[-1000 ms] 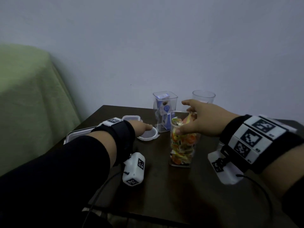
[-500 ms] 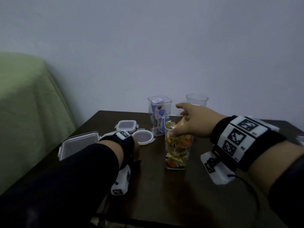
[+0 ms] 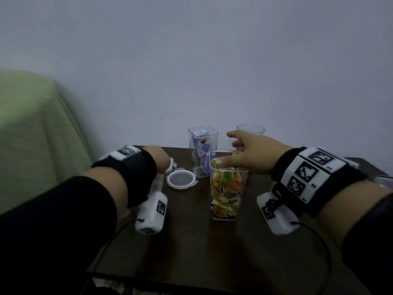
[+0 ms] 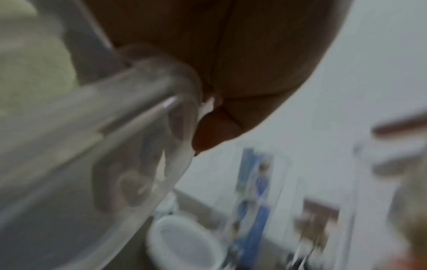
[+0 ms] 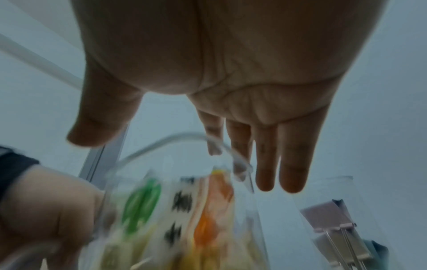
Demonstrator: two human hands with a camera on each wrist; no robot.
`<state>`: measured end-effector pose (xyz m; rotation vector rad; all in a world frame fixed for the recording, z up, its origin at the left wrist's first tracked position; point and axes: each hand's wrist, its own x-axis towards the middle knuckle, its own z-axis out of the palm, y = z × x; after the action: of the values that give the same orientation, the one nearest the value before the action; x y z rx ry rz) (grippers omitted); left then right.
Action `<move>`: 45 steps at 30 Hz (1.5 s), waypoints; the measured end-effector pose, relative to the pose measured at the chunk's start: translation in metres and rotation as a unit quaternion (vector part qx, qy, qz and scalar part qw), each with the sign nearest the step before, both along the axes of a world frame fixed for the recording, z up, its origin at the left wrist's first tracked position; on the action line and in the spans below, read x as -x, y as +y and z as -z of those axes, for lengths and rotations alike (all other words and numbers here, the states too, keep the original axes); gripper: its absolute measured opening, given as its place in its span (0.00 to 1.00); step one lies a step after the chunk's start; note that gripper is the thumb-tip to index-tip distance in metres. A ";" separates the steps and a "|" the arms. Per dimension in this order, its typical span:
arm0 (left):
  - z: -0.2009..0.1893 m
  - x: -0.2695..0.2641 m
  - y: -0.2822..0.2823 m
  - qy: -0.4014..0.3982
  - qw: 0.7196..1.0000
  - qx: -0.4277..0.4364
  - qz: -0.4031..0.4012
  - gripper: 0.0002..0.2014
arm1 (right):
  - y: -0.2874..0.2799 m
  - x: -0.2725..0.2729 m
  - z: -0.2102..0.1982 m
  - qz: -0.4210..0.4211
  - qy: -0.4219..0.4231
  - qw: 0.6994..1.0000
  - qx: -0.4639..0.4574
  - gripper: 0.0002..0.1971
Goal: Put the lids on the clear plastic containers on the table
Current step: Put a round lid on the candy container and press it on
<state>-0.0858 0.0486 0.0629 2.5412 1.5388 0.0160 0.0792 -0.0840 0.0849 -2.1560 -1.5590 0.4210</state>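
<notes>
On a dark table [image 3: 191, 241], the right hand [image 3: 253, 158] hovered with fingers spread over a tall clear container [image 3: 226, 188] of colourful packets. The left hand [image 3: 157, 160] gripped a square clear lid [image 4: 104, 146], beside a round lid [image 3: 180, 179]. The lid looked light, stiff and slippery, best held by its edges.

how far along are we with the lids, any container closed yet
None closed yet. Three containers stand open: the candy container, the one with blue packets and the round one at the back. In hand: the left hand grips a clear lid, and the right hand is spread over the candy container's rim. Left: all three lids, including the round lid lying on the table.
</notes>
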 end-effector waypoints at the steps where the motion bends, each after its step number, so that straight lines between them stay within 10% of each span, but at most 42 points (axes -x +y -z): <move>1: -0.011 0.006 0.002 -0.099 0.994 0.038 -0.023 0.20 | -0.001 -0.001 -0.005 0.010 0.014 1.000 -0.023 0.52; 3: -0.035 0.008 -0.002 -0.356 0.919 0.163 -0.039 0.23 | -0.004 -0.003 -0.017 0.040 0.027 0.995 -0.082 0.43; 6: -0.059 0.000 -0.028 -0.648 0.669 0.364 0.005 0.24 | -0.001 -0.007 -0.031 0.079 0.057 0.986 -0.137 0.29; 9: -0.063 -0.021 -0.048 -0.681 0.597 0.423 0.036 0.23 | 0.004 -0.007 -0.033 0.059 0.263 0.955 -0.121 0.12; 12: -0.056 -0.036 -0.058 -0.664 0.619 0.419 0.016 0.22 | 0.003 -0.014 -0.027 0.090 0.381 0.911 -0.132 0.03; 17: -0.036 -0.036 -0.049 -0.494 0.799 0.340 -0.040 0.03 | -0.002 -0.035 -0.009 0.137 0.440 0.880 -0.116 0.12; 19: -0.026 -0.034 -0.043 -0.444 0.828 0.337 -0.059 0.07 | -0.002 -0.035 -0.005 0.152 0.438 0.881 -0.095 0.08; 26: -0.004 -0.039 -0.043 -0.399 0.831 0.382 -0.063 0.30 | 0.008 -0.025 0.002 0.175 0.351 0.917 -0.075 0.10; 45: 0.005 -0.048 -0.028 -0.412 0.823 0.383 -0.072 0.25 | 0.023 -0.024 0.009 0.158 0.201 0.966 -0.033 0.14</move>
<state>-0.0380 0.0206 0.0575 1.4547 1.0461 0.3786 0.1031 -0.0613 0.0761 -2.0576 -0.9778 0.6407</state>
